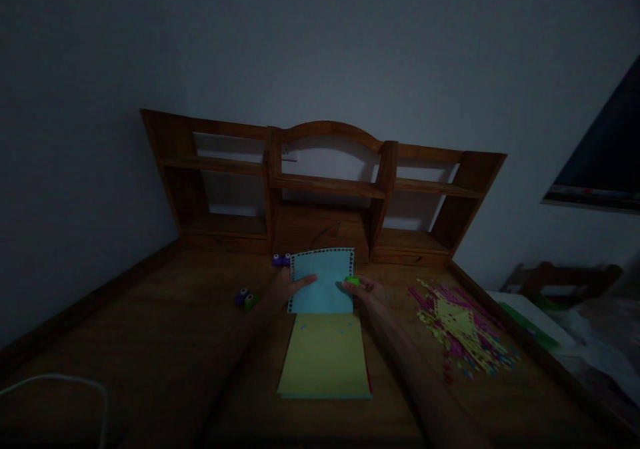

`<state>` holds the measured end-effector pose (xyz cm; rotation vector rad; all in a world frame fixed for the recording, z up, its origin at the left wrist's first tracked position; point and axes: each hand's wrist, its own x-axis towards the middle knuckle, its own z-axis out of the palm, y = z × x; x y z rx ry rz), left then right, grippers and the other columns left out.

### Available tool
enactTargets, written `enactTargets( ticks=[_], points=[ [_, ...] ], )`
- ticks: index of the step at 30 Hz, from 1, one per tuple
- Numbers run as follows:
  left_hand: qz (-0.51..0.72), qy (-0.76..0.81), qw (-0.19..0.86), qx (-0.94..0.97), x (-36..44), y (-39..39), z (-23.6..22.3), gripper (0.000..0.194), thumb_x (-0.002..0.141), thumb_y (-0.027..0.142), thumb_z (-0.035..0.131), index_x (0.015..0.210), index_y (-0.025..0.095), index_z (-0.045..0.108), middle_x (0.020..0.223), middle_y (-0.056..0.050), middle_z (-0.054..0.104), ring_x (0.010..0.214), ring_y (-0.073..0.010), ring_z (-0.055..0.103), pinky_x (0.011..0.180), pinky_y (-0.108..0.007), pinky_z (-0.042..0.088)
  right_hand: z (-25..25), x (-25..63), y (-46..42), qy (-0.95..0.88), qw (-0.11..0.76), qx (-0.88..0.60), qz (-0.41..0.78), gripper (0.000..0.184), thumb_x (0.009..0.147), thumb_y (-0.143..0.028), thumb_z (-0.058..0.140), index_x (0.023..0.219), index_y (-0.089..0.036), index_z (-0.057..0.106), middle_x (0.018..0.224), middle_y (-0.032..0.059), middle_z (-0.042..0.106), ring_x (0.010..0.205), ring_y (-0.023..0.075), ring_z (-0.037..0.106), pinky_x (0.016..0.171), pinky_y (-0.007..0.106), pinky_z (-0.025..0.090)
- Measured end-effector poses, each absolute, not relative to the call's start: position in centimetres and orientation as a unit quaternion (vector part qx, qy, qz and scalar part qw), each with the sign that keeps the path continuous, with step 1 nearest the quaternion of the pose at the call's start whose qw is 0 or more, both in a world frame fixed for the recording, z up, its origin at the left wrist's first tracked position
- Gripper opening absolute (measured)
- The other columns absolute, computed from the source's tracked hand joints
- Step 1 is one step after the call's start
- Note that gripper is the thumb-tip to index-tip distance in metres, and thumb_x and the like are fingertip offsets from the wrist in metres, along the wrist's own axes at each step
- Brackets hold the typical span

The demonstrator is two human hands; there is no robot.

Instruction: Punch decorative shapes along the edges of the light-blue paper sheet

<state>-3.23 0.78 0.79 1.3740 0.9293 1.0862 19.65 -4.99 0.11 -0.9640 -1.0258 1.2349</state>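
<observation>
no readable words, labels, brands, numbers or signs, none on the blue sheet [324, 269], none on the yellow sheet [325, 361]

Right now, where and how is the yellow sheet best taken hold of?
Probably by a near corner, pinched from the wearer's side: the yellow sheet lies flat with its near edge uncovered, while blue bits and the raised blue sheet crowd its far end in this view.
</observation>
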Motion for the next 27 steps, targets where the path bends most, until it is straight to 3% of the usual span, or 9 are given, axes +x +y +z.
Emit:
enactTargets(
  ticks=[16,27],
  points=[
    [0.461,0.383,0.539,0.592,-3.0,0.8,0.2,0.052,0.067,0.043,0.079,0.108,0.014,0.064,0.109,-0.013,0.071,0.092,-0.0284,0.069,0.081,-0.042,0.056,0.1,20.0,-4.9,-0.442,0.579,-0.424,0.538,0.039,0.057,-0.037,0.087,0.087,-0.018,0.073,0.086,0.0064,0.075,0.071,0.0212,0.069,0.068,0.033,0.055],
    [0.471,0.412,0.524,0.577,-3.8,1.6,0.7,0.056,0.062,0.047,0.081,0.105,0.015,0.066,0.108,-0.013,0.071,0.094,-0.0297,0.069,0.082,-0.043,0.056,0.0,19.9,-4.9,-0.447,0.556,-0.444,0.543,0.043,0.055,-0.041,0.087,0.089,-0.018,0.072,0.088,0.0069,0.075,0.074,0.0224,0.07,0.069,0.034,0.056]
  ],
)
